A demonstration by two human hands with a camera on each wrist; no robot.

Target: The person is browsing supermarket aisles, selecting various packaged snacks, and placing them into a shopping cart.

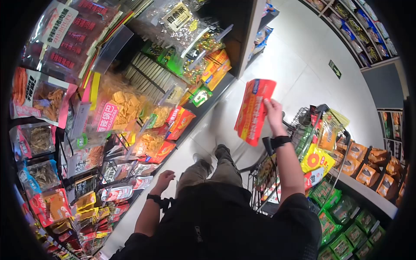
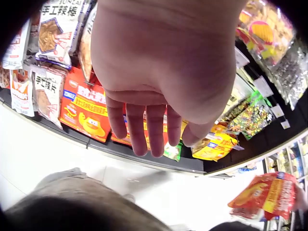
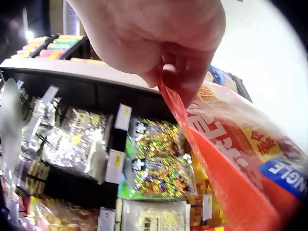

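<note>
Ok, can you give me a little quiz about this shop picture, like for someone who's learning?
1. True or false: the right hand pinches a red packet.
2. Pick one. The left hand is: A) holding a bottle, B) open and holding nothing, C) holding a phone.
3. Fill the gap: the cart stands on the person's ____ side.

Key: 1 true; 2 B; 3 right.
</note>
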